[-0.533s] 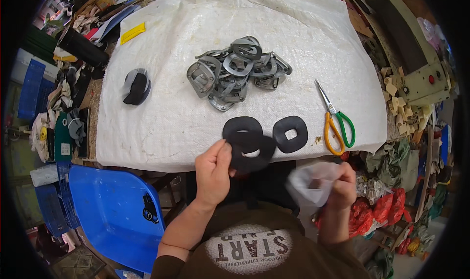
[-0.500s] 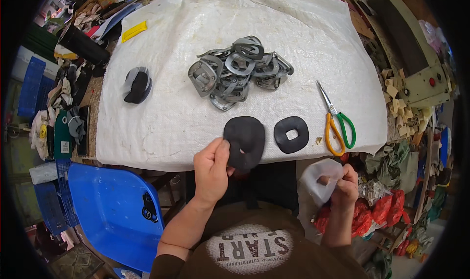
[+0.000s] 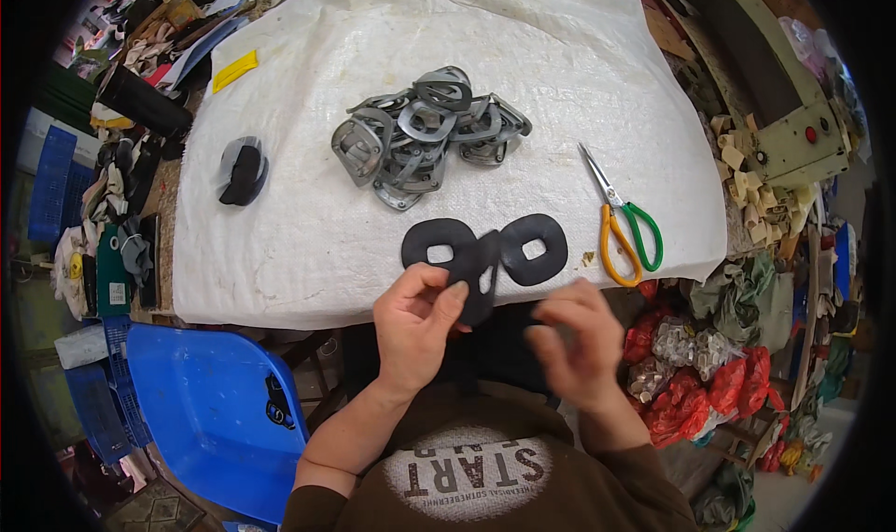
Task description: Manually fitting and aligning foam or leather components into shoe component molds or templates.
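Observation:
A black ear pad (image 3: 478, 285), a soft rounded ring with a centre hole, is pinched in my left hand (image 3: 411, 322) and tilted edge-on over the table's near edge. Behind it, a second black ear pad (image 3: 431, 243) lies flat, partly covered by the held one. A third black ear pad (image 3: 541, 263) lies flat just to the right. My right hand (image 3: 583, 341) hovers right of the held pad, blurred, thumb and fingers apart with nothing visible between them. Scissors (image 3: 621, 224) with orange and green handles lie to the right.
A heap of grey plastic frames (image 3: 420, 135) sits mid-table on a white woven sheet (image 3: 280, 261). At left lie a black-and-clear stack of pads (image 3: 245, 173) and a yellow strip (image 3: 234, 71). A blue basin (image 3: 201, 411) stands below left; red bags (image 3: 695, 397) are at lower right.
My right hand has come left and up toward the middle; the translucent white ring it held is out of sight. The held pad has turned edge-on, and a flat pad shows behind it.

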### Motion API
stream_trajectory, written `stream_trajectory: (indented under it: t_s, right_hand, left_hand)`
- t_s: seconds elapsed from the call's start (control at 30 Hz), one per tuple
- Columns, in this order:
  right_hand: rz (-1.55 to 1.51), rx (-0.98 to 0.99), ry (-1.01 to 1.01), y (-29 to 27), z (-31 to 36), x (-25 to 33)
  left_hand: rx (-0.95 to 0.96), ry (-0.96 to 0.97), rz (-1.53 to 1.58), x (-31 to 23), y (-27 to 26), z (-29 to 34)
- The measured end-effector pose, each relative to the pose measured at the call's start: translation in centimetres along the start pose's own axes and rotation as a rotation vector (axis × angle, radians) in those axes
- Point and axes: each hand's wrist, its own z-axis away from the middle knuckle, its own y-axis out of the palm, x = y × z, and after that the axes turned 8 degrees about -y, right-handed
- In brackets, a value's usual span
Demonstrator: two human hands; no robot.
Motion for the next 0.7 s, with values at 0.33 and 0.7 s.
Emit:
stream_trajectory:
  t_s: [0.33, 0.7]
  right_hand:
    - [-0.089, -0.001, -0.027, 5.2, -1.5, -0.9]
    - [-0.054, -0.009, -0.087, 5.3, -1.7, -0.8]
  left_hand:
    - [0.19, 0.13, -0.205, -1.9, -2.6, 0.5]
    - [0.123, 0.01, -0.095, -1.7, -2.3, 0.2]
